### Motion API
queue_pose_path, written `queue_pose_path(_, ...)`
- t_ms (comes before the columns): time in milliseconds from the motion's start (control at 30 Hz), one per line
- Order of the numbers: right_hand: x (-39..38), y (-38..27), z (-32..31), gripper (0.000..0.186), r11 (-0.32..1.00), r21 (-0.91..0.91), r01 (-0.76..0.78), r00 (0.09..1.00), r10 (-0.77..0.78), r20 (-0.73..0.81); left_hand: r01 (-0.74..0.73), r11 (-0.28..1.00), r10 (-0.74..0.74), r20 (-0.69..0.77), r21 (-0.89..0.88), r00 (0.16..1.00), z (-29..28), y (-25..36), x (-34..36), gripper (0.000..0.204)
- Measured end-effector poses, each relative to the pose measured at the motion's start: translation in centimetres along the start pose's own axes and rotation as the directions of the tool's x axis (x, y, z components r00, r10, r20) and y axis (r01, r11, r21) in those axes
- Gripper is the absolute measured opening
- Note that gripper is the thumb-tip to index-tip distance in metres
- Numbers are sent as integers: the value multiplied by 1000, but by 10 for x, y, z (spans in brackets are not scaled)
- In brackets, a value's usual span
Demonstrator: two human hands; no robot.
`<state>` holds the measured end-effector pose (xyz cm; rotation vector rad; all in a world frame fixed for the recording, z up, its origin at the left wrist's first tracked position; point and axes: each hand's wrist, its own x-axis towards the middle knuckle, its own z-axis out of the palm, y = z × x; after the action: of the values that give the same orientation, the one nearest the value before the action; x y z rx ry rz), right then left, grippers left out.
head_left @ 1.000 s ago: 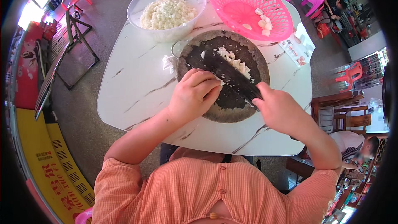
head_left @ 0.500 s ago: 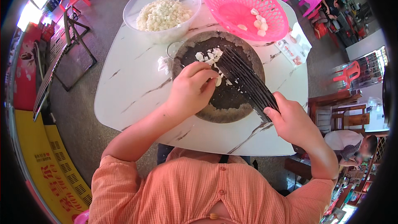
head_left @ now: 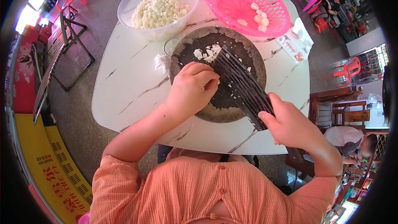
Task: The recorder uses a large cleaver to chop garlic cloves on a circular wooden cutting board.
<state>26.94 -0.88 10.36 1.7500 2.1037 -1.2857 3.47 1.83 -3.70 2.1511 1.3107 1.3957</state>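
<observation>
On a dark round chopping board (head_left: 182, 47) lie white chopped pieces (head_left: 209, 52). My right hand (head_left: 286, 124) grips a broad cleaver (head_left: 242, 83) with a dark, streaked blade, angled across the board toward the upper left. My left hand (head_left: 192, 89) rests at the board's left side beside the blade, fingers pinched on a small white piece, mostly hidden. Behind the board stand a clear bowl (head_left: 128, 18) heaped with finely chopped white food (head_left: 159, 10) and a pink perforated basket (head_left: 226, 4) holding several peeled white cloves (head_left: 261, 18).
The marble-patterned table (head_left: 120, 79) also bears white scraps (head_left: 161, 61) and a printed white packet (head_left: 295, 41). Around it are a folding metal-framed chair (head_left: 68, 56), plastic chairs (head_left: 347, 70), wooden furniture (head_left: 331, 112), a seated person (head_left: 348, 141) at right and another person (head_left: 331, 4) farther back.
My right hand and the cleaver have moved right and toward me. My left hand has shifted slightly left. Chopped pieces now show left of the blade's tip.
</observation>
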Motion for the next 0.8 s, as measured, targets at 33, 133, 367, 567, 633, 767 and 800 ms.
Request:
queue_pose_path(33,3,-1,4,29,999,-49,6,1000,-6,-13,5,1000,-5,0,6,1000,0,0,0,12)
queue_pose_path(133,12,2,16,29,981,-177,74,994,-88,-68,12,1000,-12,-4,14,1000,0,3,0,11)
queue_pose_path(367,6,2,2,29,939,-311,144,965,-202,-164,361,918,-342,131,-162,930,-26,9,7,11)
queue_pose_path(567,-17,13,2,24,972,-182,146,980,-167,-107,13,1000,-12,259,-1,966,-50,7,-12,25)
queue_pose_path(633,-18,14,4,24,969,-190,161,981,-177,-72,10,1000,-10,267,3,964,-44,4,-15,28)
queue_pose_path(767,-18,14,3,23,975,-218,49,978,-92,-189,-60,997,49,210,49,976,-31,3,-11,27)
queue_pose_path(800,-18,15,2,23,978,-200,54,974,-96,-207,-59,997,47,207,50,977,-29,2,-9,27)
